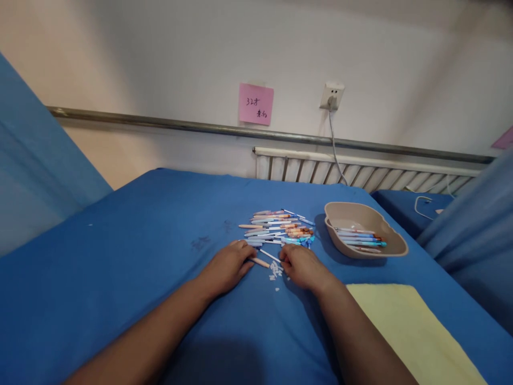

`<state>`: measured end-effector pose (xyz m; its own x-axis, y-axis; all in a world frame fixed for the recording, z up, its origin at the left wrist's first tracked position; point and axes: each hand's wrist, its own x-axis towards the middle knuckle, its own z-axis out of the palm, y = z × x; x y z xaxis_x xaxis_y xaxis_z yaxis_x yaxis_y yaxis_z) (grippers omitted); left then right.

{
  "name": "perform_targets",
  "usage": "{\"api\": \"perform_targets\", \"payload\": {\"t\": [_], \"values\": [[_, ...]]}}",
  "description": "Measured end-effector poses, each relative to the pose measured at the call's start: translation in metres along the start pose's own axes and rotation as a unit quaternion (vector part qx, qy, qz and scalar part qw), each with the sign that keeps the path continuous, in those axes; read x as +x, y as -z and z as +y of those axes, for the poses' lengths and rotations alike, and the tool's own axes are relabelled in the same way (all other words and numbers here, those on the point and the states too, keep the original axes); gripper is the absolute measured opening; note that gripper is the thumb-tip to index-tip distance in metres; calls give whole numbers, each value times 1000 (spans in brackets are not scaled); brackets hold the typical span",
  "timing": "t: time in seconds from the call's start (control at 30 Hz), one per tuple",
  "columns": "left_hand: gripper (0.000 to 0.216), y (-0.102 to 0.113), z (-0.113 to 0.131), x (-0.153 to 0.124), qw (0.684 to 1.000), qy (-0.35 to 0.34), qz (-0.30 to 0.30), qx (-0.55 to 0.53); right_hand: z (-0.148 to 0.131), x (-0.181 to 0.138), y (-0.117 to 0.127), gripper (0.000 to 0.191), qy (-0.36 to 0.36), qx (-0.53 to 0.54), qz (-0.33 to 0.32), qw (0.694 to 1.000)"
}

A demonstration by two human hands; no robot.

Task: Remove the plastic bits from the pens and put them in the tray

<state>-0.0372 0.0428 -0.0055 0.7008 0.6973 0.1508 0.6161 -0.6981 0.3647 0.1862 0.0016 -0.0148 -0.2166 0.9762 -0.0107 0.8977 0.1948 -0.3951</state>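
Note:
A peach-coloured pen barrel (pixel 260 262) points to the right out of the fingers of my left hand (pixel 229 266), which is closed on it. My right hand (pixel 303 264) is low over the sheet with its fingers curled together; what they pinch, if anything, is hidden. Between the hands, a thin white stick (pixel 270 255) like a pen refill reaches toward the right fingertips. Small white bits (pixel 276 270) lie just below it. Beyond both hands, a loose pile of pens and pen parts (pixel 276 227) in orange, grey, white and blue spreads over the blue sheet (pixel 140 256).
To the right of the pile stands a beige tray (pixel 395 247) with several pens (pixel 360 240) in it. A yellow cloth (pixel 404 321) lies near my right forearm. Along the wall run a metal rail (pixel 180 125) and a radiator (pixel 304 168); blue curtains (pixel 36 160) hang at both sides.

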Motion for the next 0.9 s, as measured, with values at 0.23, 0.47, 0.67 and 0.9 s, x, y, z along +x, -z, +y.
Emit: {"api": "perform_targets", "payload": {"t": [0.23,0.47,0.67,0.9], "values": [[9,5,5,1,1000,6,-9,3,0,1,-2,19,-7,-68,13,998],[22,1,-2,2,999,14,15,-43,7,3,-5,16,4,-15,41,999],[28,2,-10,4,989,60,70,-116,19,13,-12,21,-48,206,182,960],[32,3,-7,4,980,101,61,-163,17,13,-10,29,-63,373,268,886]]}}
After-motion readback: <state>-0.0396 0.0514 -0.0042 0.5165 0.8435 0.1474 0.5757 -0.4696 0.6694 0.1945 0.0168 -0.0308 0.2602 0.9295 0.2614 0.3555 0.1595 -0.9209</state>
